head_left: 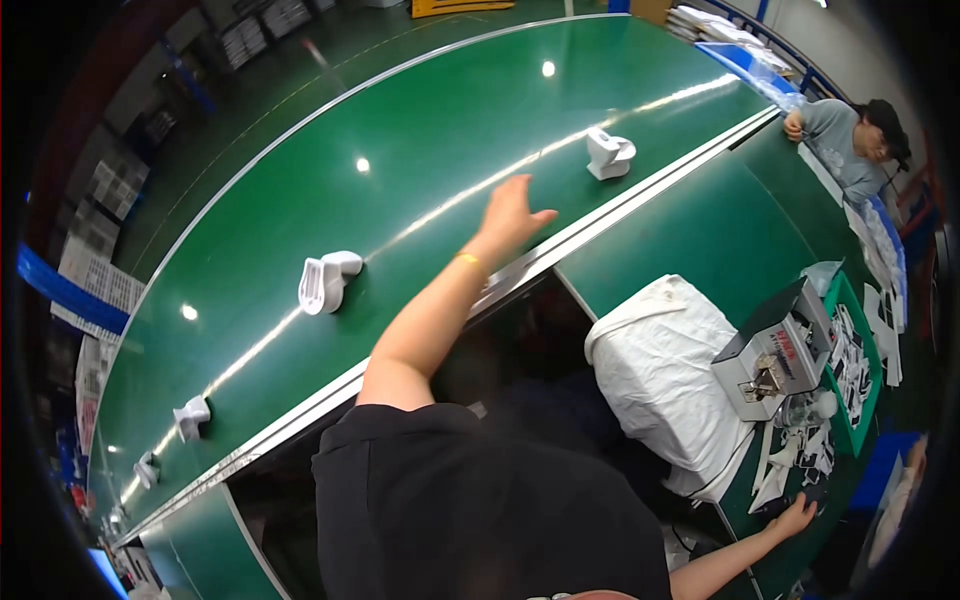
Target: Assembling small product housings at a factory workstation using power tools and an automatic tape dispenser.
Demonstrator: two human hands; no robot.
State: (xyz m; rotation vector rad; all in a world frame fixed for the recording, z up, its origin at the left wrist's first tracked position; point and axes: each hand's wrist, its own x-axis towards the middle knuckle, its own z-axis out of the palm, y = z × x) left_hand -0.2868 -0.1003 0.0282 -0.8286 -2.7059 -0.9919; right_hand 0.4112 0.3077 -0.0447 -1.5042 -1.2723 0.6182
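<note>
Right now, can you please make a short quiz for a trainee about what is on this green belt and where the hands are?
1. True or false: the left hand holds a white part.
2. Which white part is nearest the left hand? A) the far one B) the near one
3. Where does the right hand rest?

Key: 1. False, it is open over the conveyor belt. 2. A. 3. On the green worktable, beside paper pieces.

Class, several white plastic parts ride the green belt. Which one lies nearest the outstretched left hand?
The white part up-right of the left hand, just beyond its fingertips; the others sit farther away down the belt.
</note>
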